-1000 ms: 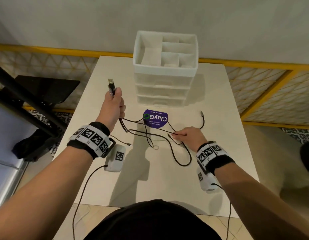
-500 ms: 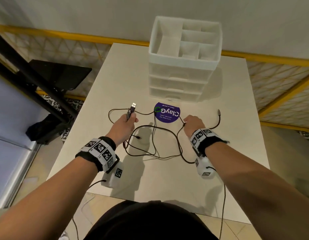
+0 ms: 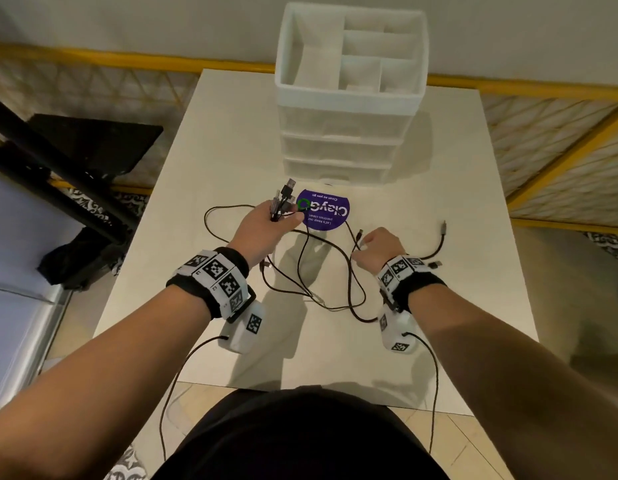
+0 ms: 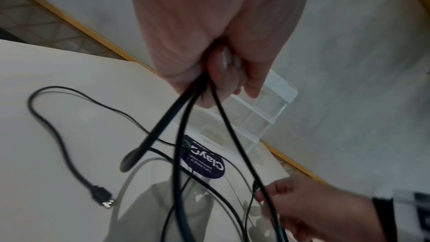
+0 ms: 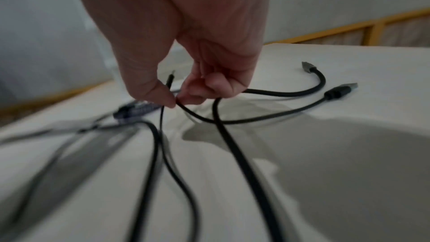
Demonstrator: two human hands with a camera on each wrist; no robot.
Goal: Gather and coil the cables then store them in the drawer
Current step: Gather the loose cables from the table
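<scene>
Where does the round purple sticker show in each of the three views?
Head: purple sticker at table centre, right of the left hand.
Left wrist: lower centre, behind hanging cables.
Right wrist: blurred, left of centre.
Shared landmark: white drawer unit.

Drawer unit sat at table's far edge, centre. Round sticker lay on the table just before it. Cables sprawled before the sticker, between left hand and right hand; loose plugs lay right of the right hand.
</scene>
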